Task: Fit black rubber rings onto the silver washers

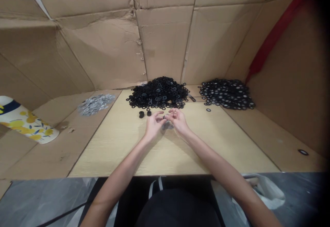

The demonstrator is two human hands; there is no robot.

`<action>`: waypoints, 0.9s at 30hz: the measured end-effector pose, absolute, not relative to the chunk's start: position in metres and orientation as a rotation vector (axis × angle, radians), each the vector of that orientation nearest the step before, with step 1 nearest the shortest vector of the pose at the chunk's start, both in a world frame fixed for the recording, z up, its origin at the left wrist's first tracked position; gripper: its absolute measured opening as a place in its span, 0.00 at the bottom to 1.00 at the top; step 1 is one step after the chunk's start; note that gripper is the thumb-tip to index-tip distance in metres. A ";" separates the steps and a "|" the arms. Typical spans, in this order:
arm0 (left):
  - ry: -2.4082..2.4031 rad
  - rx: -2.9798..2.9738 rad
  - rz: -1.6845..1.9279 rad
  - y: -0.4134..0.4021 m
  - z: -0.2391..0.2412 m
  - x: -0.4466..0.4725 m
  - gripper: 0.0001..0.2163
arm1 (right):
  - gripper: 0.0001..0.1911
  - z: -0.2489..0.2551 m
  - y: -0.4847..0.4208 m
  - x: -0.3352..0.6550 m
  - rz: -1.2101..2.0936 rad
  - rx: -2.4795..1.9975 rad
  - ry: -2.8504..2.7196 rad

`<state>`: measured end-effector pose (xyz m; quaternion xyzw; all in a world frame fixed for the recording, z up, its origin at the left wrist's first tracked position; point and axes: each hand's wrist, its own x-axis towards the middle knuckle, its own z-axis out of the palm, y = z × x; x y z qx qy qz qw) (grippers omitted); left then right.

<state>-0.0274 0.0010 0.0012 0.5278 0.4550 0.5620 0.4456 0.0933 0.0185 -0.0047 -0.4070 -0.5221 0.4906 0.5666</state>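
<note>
My left hand [154, 123] is closed in a pinch on a small black ring [164, 117]. Right beside it, my right hand [179, 121] is pinched too, its fingertips meeting the left ones at the ring; what it grips is too small to tell. Below the fingers, a few greyish discs [167, 126] lie on the wooden board, partly hidden by the hands. Short stacks of black rings [141, 114] stand just left of my left hand. Behind both hands rises a large heap of black rings [161, 93].
At the left lies a pile of silvery discs [96, 104], near a floral-patterned bottle [28, 122]. Black rings with pale centres [227, 93] are heaped at the right. A small dark tool [191, 98] lies between the heaps. Cardboard walls [165, 41] enclose the back and sides.
</note>
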 end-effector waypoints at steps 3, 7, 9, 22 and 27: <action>1.137 1.272 1.393 0.001 0.004 -0.030 0.17 | 0.16 0.000 0.019 0.101 0.978 -1.018 -1.462; 1.183 1.314 1.324 0.000 0.004 -0.031 0.15 | 0.14 0.001 0.019 0.104 0.927 -1.045 -1.526; 1.207 1.400 1.304 0.001 0.001 -0.029 0.14 | 0.15 -0.001 0.020 0.103 1.004 -1.042 -1.418; 1.112 1.274 1.236 0.007 -0.010 -0.016 0.17 | 0.19 -0.006 0.019 0.093 1.212 -1.052 -1.054; 1.092 1.191 1.245 0.009 -0.008 -0.015 0.19 | 0.21 -0.005 0.019 0.093 1.264 -1.056 -1.000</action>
